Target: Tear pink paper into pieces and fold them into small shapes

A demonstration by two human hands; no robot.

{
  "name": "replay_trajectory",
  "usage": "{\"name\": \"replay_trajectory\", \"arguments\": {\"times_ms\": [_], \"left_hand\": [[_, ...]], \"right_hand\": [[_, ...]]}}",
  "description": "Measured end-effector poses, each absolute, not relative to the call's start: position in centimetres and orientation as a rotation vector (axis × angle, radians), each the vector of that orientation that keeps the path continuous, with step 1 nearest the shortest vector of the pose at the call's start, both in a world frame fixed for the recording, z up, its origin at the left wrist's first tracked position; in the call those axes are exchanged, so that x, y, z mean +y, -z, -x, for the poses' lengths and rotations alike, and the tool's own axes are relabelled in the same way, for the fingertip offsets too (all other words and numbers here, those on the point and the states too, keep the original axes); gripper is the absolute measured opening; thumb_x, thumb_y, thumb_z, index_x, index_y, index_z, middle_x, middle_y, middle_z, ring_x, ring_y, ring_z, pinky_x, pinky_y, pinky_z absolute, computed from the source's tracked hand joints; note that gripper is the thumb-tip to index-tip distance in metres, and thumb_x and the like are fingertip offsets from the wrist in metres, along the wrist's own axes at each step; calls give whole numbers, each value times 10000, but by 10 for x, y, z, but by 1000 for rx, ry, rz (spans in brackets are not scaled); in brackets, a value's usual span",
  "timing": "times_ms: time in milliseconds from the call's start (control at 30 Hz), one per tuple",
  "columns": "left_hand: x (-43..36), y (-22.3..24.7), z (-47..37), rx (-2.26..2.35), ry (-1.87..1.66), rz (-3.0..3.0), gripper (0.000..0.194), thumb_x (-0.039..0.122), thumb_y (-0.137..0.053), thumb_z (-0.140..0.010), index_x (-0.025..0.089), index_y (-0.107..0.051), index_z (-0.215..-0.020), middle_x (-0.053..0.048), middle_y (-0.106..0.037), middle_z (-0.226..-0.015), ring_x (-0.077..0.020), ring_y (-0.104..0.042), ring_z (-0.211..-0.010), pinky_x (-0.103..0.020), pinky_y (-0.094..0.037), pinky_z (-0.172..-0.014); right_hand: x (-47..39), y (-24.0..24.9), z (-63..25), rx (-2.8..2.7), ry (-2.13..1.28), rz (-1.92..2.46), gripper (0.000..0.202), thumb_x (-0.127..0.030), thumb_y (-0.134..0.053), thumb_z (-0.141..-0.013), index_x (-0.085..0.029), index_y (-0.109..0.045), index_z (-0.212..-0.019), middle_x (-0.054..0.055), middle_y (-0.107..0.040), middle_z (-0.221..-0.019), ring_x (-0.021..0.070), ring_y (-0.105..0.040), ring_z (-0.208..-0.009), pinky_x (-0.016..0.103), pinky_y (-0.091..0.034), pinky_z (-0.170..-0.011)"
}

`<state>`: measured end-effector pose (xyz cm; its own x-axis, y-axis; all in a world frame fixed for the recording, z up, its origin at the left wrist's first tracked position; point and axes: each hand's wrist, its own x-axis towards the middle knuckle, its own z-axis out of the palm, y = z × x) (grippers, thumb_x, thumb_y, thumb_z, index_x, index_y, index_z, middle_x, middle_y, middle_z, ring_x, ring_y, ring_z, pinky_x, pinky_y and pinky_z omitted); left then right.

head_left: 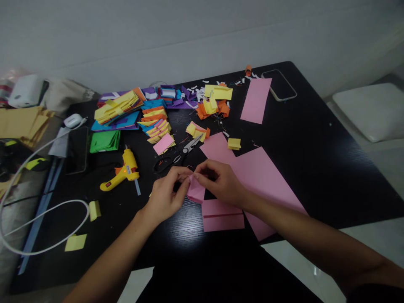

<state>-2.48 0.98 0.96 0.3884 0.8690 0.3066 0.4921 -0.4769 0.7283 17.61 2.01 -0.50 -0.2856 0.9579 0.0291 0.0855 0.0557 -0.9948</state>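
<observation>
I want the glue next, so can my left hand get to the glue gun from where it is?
Probably yes. The glue gun lies just left of the left hand with bare table between them. But both hands are pinching a folded pink paper, so the left would have to let go first.

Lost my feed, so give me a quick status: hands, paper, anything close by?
Left hand and right hand both pinching small pink folded paper above black table. Scissors just behind hands; pink sheet under right wrist; glue gun off left.
</observation>
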Motion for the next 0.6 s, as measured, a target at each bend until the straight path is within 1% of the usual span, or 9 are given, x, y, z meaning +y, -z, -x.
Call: {"name": "replay_trajectory", "arguments": {"times_ms": [133,200,333,433,600], "left_hand": [[11,-9,26,1165,-947,-2145,148,116,-582,-978,199,-644,-1083,-9,-761,-926,-114,-735,-773,-199,-590,-733],[12,-8,27,1201,-963,-2110,155,107,-574,-980,196,-640,-1089,-5,-758,-911,-108,-728,-754,-189,-581,-712],[13,-8,29,1250,-1003,-2086,156,105,-566,-975,183,-644,-1084,-9,-755,-891,-109,-718,-731,-189,-567,-678],[14,-11,28,1219,-990,-2158,183,89,-566,-948,174,-669,-1073,-25,-760,-909,-127,-723,-765,-213,-577,-721],[17,-17,27,1079,-972,-2207,195,77,-584,-941,181,-694,-1064,-47,-768,-976,-156,-735,-880,-254,-578,-825]], "right_hand": [[21,5,-176,-1482,-1374,1099,143,-337,-691,-925,-198,-726,-932,26,-744,-868,159,-673,-776,294,-540,-708],[22,5,-176,-1456,-1366,1126,150,-344,-704,-919,-198,-738,-929,35,-757,-876,169,-688,-790,302,-550,-722],[24,6,-175,-1368,-1416,1161,162,-350,-728,-895,-189,-742,-908,38,-755,-851,163,-690,-720,306,-567,-691],[24,6,-175,-1345,-1440,1147,179,-360,-745,-888,-182,-747,-908,32,-752,-839,155,-686,-694,302,-571,-685],[22,7,-176,-1366,-1428,1108,177,-365,-762,-895,-192,-771,-928,37,-774,-869,164,-705,-759,301,-578,-720]]}}
